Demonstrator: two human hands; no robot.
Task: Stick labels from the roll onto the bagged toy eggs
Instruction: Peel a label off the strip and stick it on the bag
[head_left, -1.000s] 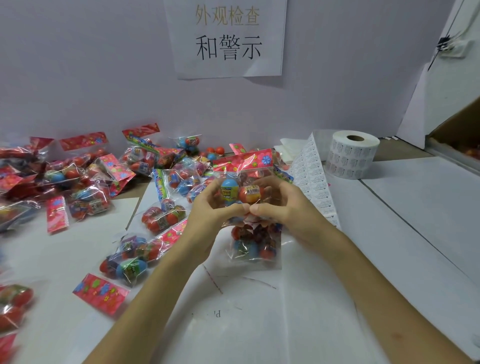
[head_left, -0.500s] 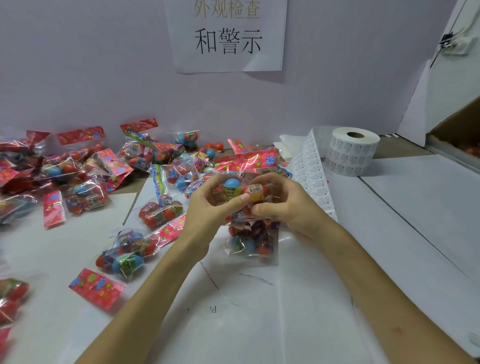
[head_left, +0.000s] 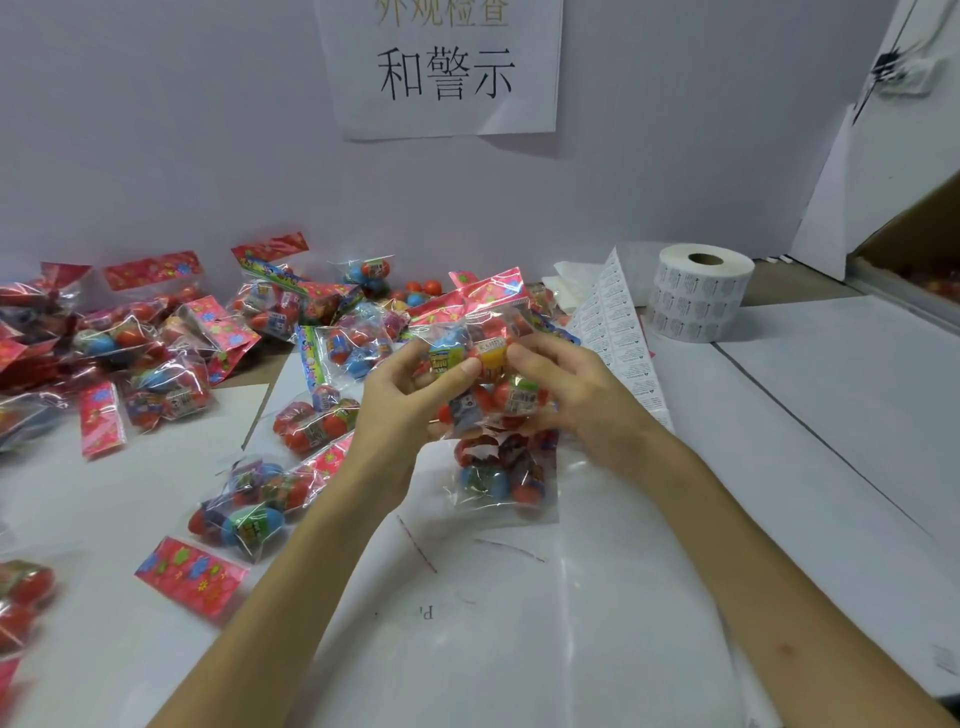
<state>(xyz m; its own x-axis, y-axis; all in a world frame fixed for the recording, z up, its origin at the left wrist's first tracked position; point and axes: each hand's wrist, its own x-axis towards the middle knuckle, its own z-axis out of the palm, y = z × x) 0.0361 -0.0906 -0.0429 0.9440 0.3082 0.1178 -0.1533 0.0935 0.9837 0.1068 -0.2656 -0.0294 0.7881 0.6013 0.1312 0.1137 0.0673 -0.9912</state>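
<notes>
I hold one bag of toy eggs (head_left: 488, 358) up off the table between both hands, its red header pointing away from me. My left hand (head_left: 410, 395) pinches the left side, thumb on the front film and fingers curled behind. My right hand (head_left: 576, 395) curls round the right side, fingers clamped on the plastic. I grip from both sides, I think, to pull the slack film taut over the eggs so a label gets a smooth patch. Whether a label sits on a fingertip I cannot tell. The label roll (head_left: 698, 296) stands on end just beyond my right hand, its strip of labels (head_left: 618, 338) trailing towards me, probably kept near for a short reach. A second bag (head_left: 501, 478) lies flat under my hands, and the pile of bags (head_left: 156, 353) spreads to my left, well apart from the roll. The table (head_left: 805, 415) is white, laid with paper sheets and clear film. Behind it a pale wall (head_left: 156, 156) carries a printed paper sign (head_left: 441, 67), and a cardboard box (head_left: 914, 244) edges in at far right.
</notes>
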